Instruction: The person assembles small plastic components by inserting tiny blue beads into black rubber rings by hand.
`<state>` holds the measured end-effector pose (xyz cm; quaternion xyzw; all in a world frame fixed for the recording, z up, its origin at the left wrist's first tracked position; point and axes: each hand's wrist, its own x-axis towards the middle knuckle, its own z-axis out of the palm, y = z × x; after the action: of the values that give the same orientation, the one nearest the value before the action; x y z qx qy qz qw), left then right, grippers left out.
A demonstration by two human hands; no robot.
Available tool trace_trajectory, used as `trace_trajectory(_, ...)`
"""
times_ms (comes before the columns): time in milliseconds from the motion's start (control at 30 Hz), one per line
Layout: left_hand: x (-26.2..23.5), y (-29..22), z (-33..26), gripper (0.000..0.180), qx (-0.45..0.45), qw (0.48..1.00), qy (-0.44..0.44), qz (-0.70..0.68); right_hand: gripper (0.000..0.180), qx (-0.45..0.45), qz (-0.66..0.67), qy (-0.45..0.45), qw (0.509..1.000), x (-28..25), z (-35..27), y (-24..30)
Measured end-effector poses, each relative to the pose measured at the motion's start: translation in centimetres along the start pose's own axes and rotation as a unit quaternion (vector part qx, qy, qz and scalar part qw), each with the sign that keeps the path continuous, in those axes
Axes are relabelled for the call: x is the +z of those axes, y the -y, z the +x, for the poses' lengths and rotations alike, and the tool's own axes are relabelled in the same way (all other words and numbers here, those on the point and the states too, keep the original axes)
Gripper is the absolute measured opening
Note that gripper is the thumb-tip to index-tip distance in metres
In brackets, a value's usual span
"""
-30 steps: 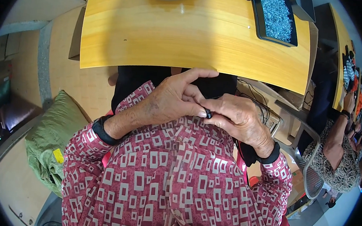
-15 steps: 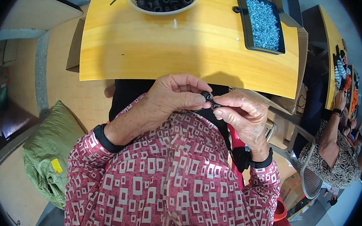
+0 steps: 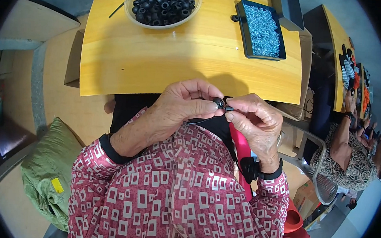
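Observation:
Just past the near table edge, my left hand (image 3: 185, 103) pinches a small black ring-like part (image 3: 218, 102) between thumb and fingertips, its hole showing. Close against it, my right hand (image 3: 257, 120) grips a smaller dark piece (image 3: 229, 108) between thumb and forefinger. Whether the two pieces touch is hard to make out. A thin black cord (image 3: 201, 120) curves below my left fingers. Farther off on the table stands a pale plastic bowl (image 3: 160, 27) heaped with black hollow parts (image 3: 165, 6) of similar look.
On the yellow table (image 3: 158, 72), a black tray (image 3: 247, 42) of tiny shiny blue pieces (image 3: 261, 30) sits at the right, with a loose black part (image 3: 235, 18) beside it. A green sack (image 3: 48, 166) lies left. Another person (image 3: 347, 152) works at a table far right.
The view has shifted, so the table and its bowl and tray appear lower and more to the left. Both hands keep their pinch, with only small finger movement.

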<state>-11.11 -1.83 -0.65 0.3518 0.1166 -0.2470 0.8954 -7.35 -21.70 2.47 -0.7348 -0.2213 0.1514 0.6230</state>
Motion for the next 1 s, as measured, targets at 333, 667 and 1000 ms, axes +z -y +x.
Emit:
trace_trajectory(333,0.3,0.1,0.2,0.023,0.015,1.000,0.024,0.005,0.017,-0.062,-0.080,-0.006,0.995,0.1,0.4,0.7)
trace_trajectory(667,0.1,0.1,0.2,0.022,0.017,0.999,0.028,-0.018,0.019,-0.115,-0.198,-0.019,0.973,0.5,0.7,1.6)
trace_trajectory(1000,0.3,-0.1,0.1,0.021,0.014,0.999,0.021,-0.030,0.021,0.044,0.120,-0.048,0.991,0.0,0.3,0.5)
